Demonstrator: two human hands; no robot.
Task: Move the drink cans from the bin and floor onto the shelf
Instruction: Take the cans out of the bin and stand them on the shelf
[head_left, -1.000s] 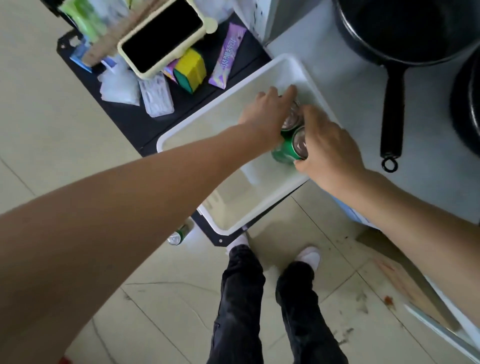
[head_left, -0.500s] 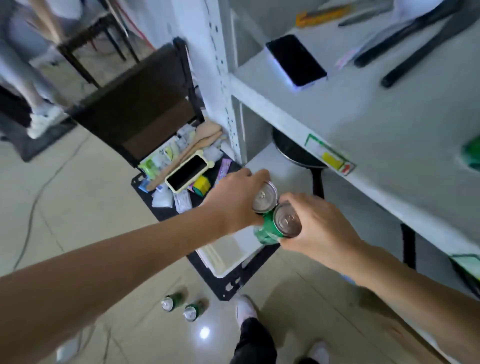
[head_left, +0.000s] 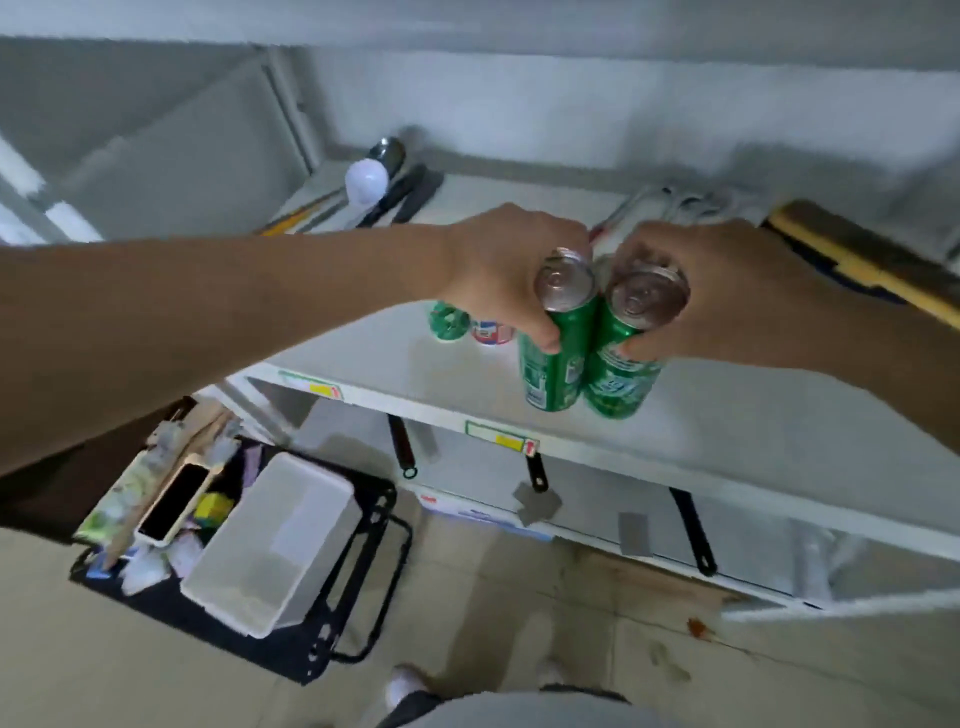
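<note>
My left hand (head_left: 506, 270) grips a green drink can (head_left: 558, 358) near its top, and my right hand (head_left: 727, 291) grips a second green can (head_left: 621, 374) beside it. Both cans are upright, side by side and touching, over the white shelf (head_left: 727, 431) near its front edge. Whether their bases touch the board I cannot tell. Two more cans stand on the shelf to the left, a green one (head_left: 447, 321) and a red and blue one (head_left: 491, 332). The white bin (head_left: 291, 540) sits below on a black cart and looks empty.
Utensils and a white ladle (head_left: 366, 182) lie at the shelf's back left, a wooden brush (head_left: 857, 260) at the right. Pan handles (head_left: 691, 530) hang over the lower shelf. The black cart (head_left: 363, 587) also holds a phone (head_left: 174, 501) and packets. My feet (head_left: 405, 686) stand on tiled floor.
Both hands lifted the two green cans out of the bin and up over the shelf. My view swung from the cart and floor up to the shelf.
</note>
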